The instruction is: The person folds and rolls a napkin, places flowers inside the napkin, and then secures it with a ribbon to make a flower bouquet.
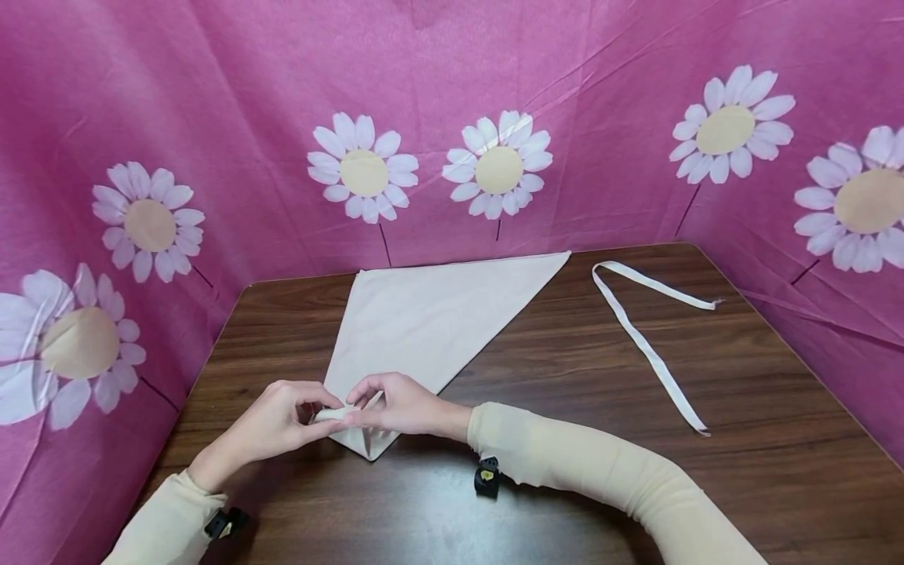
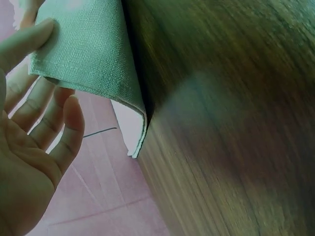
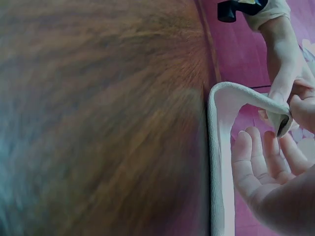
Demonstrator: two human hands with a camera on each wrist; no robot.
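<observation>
A cream cloth (image 1: 410, 322) lies on the wooden table, its outline tapering to a point at the far right. My left hand (image 1: 278, 420) pinches a raised part of its near left edge, and in the left wrist view the thumb (image 2: 37, 39) presses on top with fingers beneath. Right beside it, my right hand (image 1: 402, 404) pinches the same lifted edge between thumb and fingertips. In the right wrist view, the cloth (image 3: 221, 147) rises off the table and bends over toward both hands. A small near corner hangs below the hands.
A narrow white strip (image 1: 639, 337) lies bent in a V on the right of the dark wooden table (image 1: 523, 392). Pink fabric (image 1: 438, 63) with large white daisies stands around the back and sides. Each sleeve carries a small black device (image 1: 486, 477) near the wrist.
</observation>
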